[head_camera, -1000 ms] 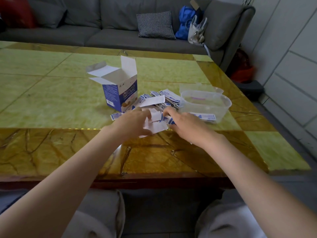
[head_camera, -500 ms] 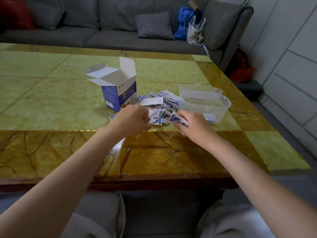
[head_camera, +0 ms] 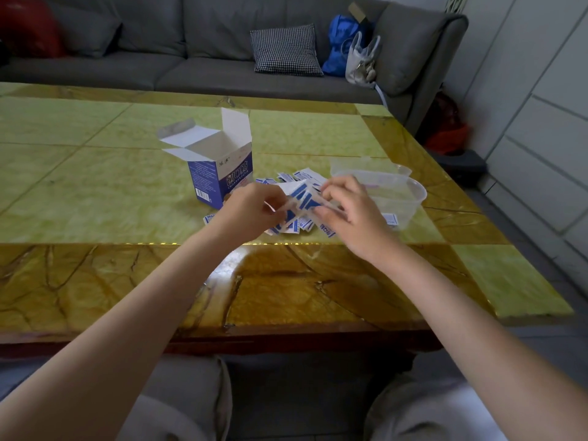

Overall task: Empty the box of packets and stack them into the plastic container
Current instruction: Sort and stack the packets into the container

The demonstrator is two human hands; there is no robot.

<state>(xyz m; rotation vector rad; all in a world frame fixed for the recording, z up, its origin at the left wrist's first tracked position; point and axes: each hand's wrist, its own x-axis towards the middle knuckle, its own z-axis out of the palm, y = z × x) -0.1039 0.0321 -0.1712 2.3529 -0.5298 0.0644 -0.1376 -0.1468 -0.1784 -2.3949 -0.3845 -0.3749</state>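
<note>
A fanned bunch of packets [head_camera: 302,198], white with blue bands, is gripped between the left hand [head_camera: 251,211] and the right hand [head_camera: 353,211], fingers [head_camera: 331,189] of both curled around its ends, just above the green-and-amber counter [head_camera: 95,192]. The bunch's long axis runs roughly left to right, though blur makes its tilt uncertain. More packets [head_camera: 327,232] are scattered flat beneath. Upright to the left, flaps open, stands the blue box [head_camera: 222,176], marked with large white characters and small lettering that appears to read "CHUANGKOUTIE". The clear plastic container [head_camera: 401,198] is seen just right of the hands.
</note>
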